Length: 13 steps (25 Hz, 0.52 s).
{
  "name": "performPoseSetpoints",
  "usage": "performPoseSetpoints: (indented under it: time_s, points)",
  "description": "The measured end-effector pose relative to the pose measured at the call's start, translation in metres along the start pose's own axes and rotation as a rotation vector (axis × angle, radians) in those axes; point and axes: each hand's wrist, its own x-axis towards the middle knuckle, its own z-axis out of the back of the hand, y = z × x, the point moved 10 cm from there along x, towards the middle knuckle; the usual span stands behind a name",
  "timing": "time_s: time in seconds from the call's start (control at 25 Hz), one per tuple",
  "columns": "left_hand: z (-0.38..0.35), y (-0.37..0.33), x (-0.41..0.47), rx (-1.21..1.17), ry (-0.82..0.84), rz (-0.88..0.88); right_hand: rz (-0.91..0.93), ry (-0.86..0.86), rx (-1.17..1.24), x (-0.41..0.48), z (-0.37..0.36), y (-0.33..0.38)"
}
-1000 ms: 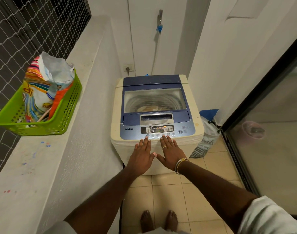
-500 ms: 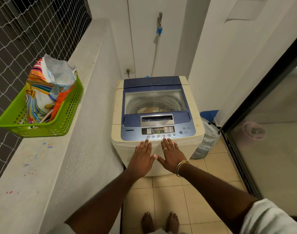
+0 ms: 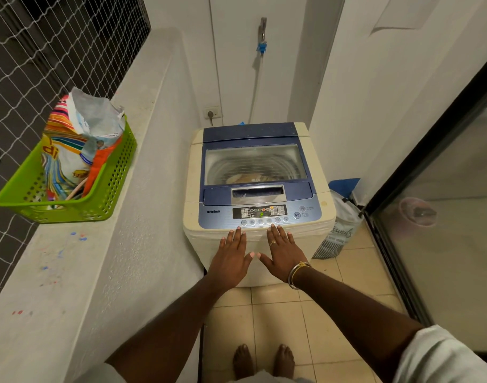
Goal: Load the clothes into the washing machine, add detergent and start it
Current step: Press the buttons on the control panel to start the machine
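A cream top-loading washing machine [image 3: 324, 214] with a blue lid stands ahead, its lid closed. Clothes [image 3: 243, 178] show through the lid's clear window. The control panel [image 3: 260, 212] is lit with a green digit on its display. My left hand [image 3: 231, 257] and my right hand [image 3: 282, 251] hover side by side, flat with straight fingers, just in front of the machine's front edge and below the button row. Neither hand holds anything. A colourful detergent bag [image 3: 76, 142] stands open in a green basket [image 3: 109, 186] on the ledge to the left.
A white ledge [image 3: 71, 272] with netting above runs along the left. A patterned laundry bag [image 3: 340, 230] sits on the tiled floor right of the machine, beside a glass sliding door [image 3: 444, 244]. A tap and hose [image 3: 261, 45] hang on the back wall. My bare feet show below.
Both hands have drawn back slightly from the button row toward the machine's front edge. The view has tilted a little downward.
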Motion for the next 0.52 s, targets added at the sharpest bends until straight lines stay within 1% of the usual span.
performPoseSetpoints:
  time_s: [0.52]
  points:
    - [-0.0056,0.0043,0.0040,0.008,0.018,0.027,-0.014,0.011,-0.015,0.0044,-0.0052,0.0001]
